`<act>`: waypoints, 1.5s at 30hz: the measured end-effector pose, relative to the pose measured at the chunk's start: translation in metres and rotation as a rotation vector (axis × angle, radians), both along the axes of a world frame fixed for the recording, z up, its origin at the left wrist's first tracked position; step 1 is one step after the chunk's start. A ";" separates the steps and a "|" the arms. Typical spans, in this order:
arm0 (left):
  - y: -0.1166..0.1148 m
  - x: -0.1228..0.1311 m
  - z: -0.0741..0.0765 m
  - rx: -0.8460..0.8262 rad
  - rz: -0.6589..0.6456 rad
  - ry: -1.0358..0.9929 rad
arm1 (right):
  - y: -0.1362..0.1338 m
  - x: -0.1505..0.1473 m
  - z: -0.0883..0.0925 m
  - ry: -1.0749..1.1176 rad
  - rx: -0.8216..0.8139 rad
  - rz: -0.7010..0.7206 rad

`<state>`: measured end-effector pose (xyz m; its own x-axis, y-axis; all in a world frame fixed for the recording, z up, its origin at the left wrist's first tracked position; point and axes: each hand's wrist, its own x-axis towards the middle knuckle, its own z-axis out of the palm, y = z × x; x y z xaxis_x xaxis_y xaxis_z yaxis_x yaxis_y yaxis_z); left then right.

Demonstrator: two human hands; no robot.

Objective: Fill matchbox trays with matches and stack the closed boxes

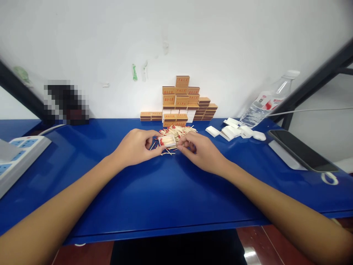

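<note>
My left hand (139,147) holds a white matchbox tray (172,144) between thumb and fingers, with red-tipped matches (167,140) lying side by side in it. Just right of the tray, my right hand (200,150) is closed in a pinch. Whatever lies between its fingertips is too small to make out. Behind and under the tray spreads a loose heap of matches (180,130), a few of them scattered toward me. Yellow-brown matchboxes (175,99) with red print are stacked against the wall beyond the heap.
White empty trays (231,131) lie in a pile to the right, near a tilted plastic bottle (255,110). Farther right is a black phone (300,149). A power strip (23,154) rests on the left of the blue table (165,198). Low matchboxes (151,116) stand left of the stack.
</note>
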<state>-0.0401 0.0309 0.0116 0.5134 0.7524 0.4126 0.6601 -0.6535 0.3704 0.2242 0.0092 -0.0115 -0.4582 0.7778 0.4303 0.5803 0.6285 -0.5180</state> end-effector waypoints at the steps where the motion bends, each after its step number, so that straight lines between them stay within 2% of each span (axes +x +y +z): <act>1: 0.001 0.000 0.000 0.003 0.016 -0.004 | 0.000 -0.003 -0.003 -0.030 -0.007 0.021; 7: 0.001 0.001 -0.003 0.003 0.023 0.013 | -0.001 -0.018 -0.012 -0.150 -0.037 0.030; 14: 0.002 -0.001 -0.002 0.028 0.075 0.033 | -0.002 -0.008 -0.004 -0.235 -0.103 0.040; 19: 0.002 -0.001 -0.002 0.060 0.091 0.019 | -0.001 -0.010 -0.004 -0.204 -0.093 0.002; 25: 0.003 -0.001 -0.003 0.093 0.111 0.019 | 0.000 -0.005 0.000 -0.323 -0.180 0.021; 28: 0.003 0.000 -0.003 0.103 0.112 0.015 | 0.001 -0.008 -0.003 -0.272 -0.132 0.015; 32: 0.002 0.001 -0.002 0.107 0.126 -0.005 | 0.005 -0.023 -0.016 -0.132 -0.032 -0.016; 35: 0.001 0.001 -0.001 0.117 0.126 -0.014 | 0.008 -0.030 -0.024 -0.125 0.006 -0.026; 45: 0.000 0.002 0.000 0.150 0.108 -0.031 | 0.011 -0.028 -0.023 -0.203 0.052 0.000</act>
<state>-0.0386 0.0307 0.0115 0.4184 0.7311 0.5389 0.7189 -0.6292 0.2955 0.1965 0.0197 -0.0342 -0.5395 0.7570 0.3686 0.6698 0.6511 -0.3570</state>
